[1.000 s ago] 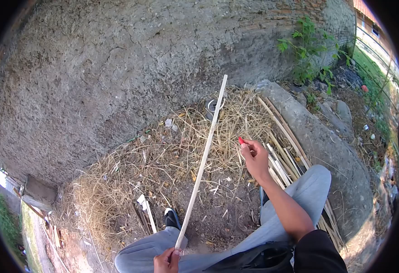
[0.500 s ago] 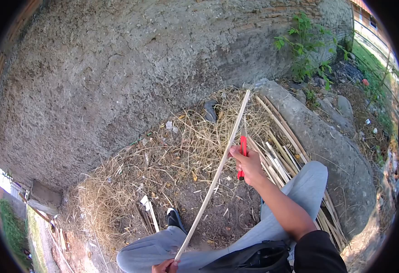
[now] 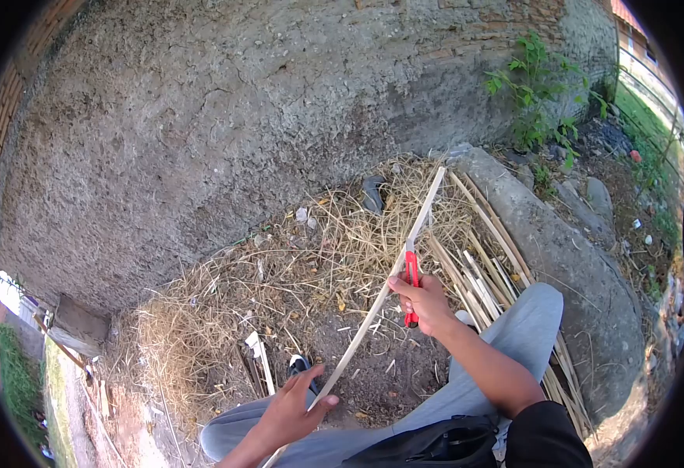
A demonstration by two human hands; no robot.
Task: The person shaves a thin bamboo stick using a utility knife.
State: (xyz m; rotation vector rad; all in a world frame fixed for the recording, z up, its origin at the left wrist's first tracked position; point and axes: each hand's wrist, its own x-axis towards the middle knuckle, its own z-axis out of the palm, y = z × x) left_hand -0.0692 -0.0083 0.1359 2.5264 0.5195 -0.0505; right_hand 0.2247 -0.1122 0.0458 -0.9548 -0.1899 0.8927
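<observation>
A long pale wooden strip [image 3: 364, 331] runs diagonally from the lower left up toward the wall. My right hand [image 3: 426, 303] is closed round a red cutter [image 3: 412, 282]; its blade lies at the strip's upper part, and my thumb or finger touches the strip's side. Lower down, my left hand [image 3: 294, 409] is beside the strip with thumb and fingers spread, the strip passing between them. The strip's lower end runs below this hand toward my lap.
Several cut strips [image 3: 478, 292] lie on the right beside a large stone [image 3: 545, 234]. Straw [image 3: 178, 343] covers the ground. A rough wall [image 3: 240, 125] rises ahead, with a dark grey object [image 3: 373, 193] at its foot. Short wood pieces [image 3: 262, 360] lie near my left shoe.
The red cutter has turned upright and come against the strip. The strip's far end has shifted right. My left hand has moved up along the strip and its fingers have opened.
</observation>
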